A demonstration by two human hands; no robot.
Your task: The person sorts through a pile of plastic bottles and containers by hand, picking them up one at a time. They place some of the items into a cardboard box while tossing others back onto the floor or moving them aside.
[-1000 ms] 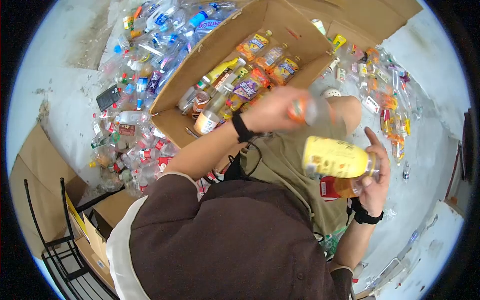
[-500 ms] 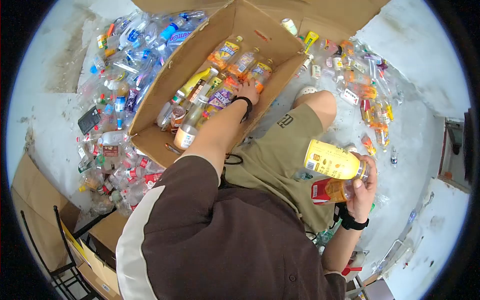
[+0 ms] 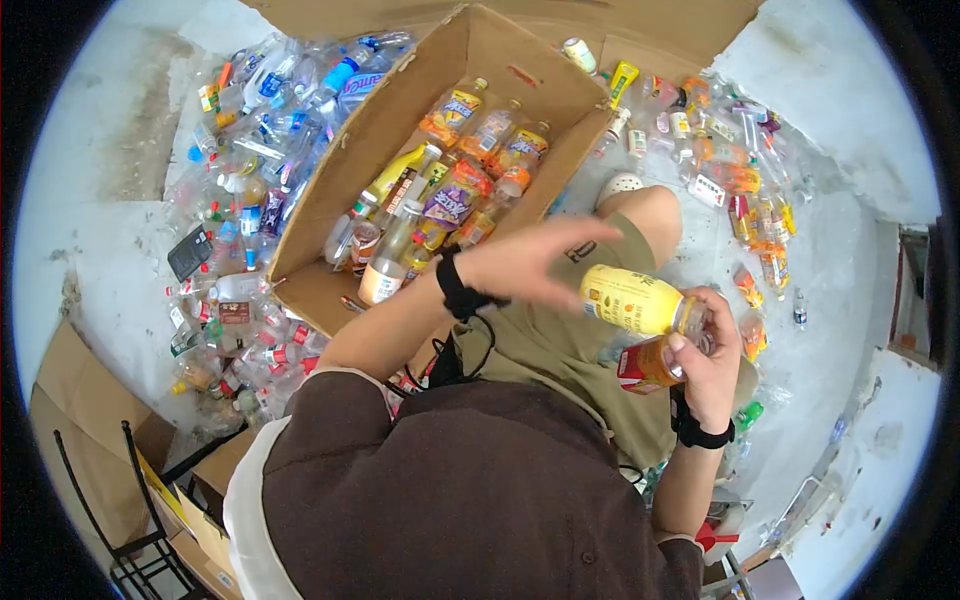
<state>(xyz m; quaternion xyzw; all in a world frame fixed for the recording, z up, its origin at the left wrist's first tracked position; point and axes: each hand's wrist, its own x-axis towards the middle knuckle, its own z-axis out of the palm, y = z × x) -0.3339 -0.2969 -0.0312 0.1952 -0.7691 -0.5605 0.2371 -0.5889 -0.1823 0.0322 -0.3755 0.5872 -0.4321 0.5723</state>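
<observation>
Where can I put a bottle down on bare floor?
A narrow patch of floor lies bare between the knee and the right-hand pile; more shows past that pile's right side. The box is crowded, with bottles side by side, and so is the left-hand pile.

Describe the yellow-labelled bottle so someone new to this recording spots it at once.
From the big open cardboard box, look down and right in the picture to the person's right hand. The yellow-labelled bottle is held there; its broad yellow wrap sets it apart from the red-labelled bottle just below it.
</observation>
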